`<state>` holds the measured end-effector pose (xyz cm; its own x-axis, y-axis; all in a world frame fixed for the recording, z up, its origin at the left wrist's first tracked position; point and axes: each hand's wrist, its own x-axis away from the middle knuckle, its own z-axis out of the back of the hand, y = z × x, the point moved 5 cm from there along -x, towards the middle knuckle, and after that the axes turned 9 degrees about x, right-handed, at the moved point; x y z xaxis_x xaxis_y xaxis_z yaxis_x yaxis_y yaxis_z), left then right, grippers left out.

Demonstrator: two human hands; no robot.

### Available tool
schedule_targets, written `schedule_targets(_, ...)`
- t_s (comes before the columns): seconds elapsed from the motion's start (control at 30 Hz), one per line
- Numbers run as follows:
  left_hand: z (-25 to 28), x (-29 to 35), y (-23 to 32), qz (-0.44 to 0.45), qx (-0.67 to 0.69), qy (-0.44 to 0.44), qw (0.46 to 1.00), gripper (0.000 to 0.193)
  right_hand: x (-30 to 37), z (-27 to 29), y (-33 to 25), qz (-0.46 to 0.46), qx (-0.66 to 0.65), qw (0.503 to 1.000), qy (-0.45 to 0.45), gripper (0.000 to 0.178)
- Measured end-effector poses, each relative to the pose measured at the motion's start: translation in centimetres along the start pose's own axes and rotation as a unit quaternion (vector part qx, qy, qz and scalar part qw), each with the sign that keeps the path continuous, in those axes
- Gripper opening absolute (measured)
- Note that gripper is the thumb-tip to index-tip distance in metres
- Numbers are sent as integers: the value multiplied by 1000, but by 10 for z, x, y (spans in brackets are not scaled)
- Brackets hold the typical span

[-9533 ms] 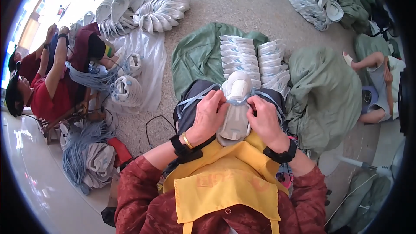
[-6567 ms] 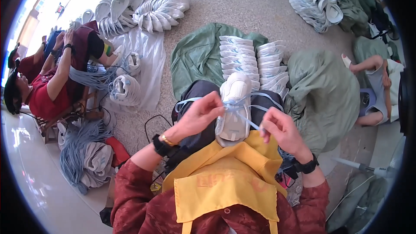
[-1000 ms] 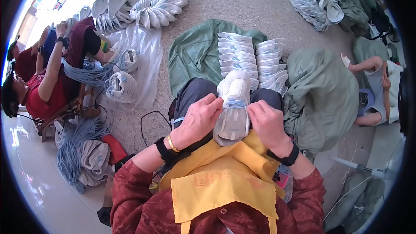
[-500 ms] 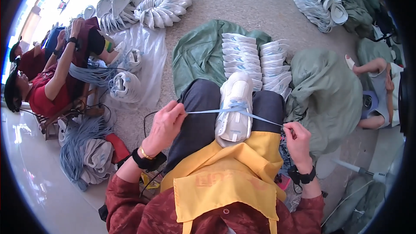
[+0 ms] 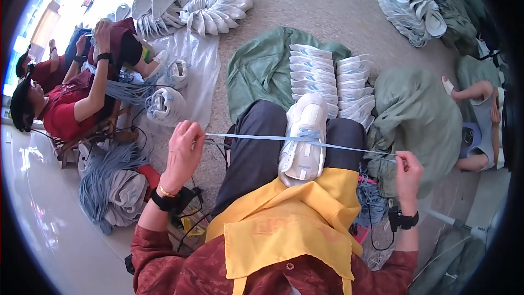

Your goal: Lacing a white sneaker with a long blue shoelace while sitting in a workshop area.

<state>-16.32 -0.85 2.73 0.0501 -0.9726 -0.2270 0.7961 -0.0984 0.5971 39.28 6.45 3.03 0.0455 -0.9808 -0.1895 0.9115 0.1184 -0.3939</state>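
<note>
A white sneaker (image 5: 312,112) rests on my lap between my knees, with light blue lacing across its upper. From it a light blue shoelace (image 5: 251,137) runs taut to both sides. My left hand (image 5: 184,150) is closed in a pinch on one end, out beyond my left knee. On the other side my right hand (image 5: 409,173) pinches the other end, beyond my right knee. A loose tail of lace shows beside the right fingers. Neither hand touches the sneaker.
Past my knees, stacked white shoe uppers (image 5: 313,74) lie on a green cloth (image 5: 254,68). A green sack (image 5: 417,123) bulges at right. Bundled blue laces (image 5: 103,183) hang at left, near a seated co-worker (image 5: 71,95). More uppers (image 5: 218,8) lie farther off.
Both hands have moved apart, left hand leftward and right hand rightward, drawing out longer lengths of lace. The lacing on the sneaker looks tighter. The whole view has shifted slightly.
</note>
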Motion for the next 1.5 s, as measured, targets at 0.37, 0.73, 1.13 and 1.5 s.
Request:
schedule_targets(0.37,104,53,-128,178,-5,73,981,9,-6,47,160,-162,-78,983,-23,10)
schedule_targets(0.73,180,93,-210,242,-81,110,961,10,2,88,268,-159,-2,987,-6,11)
schedule_targets(1.13,240,116,-263,303,-118,111,939,9,29,111,368,-218,-17,976,-18,12)
schedule_targets(1.5,261,93,-259,335,-141,106,925,6,41,112,394,-253,53,966,20,8)
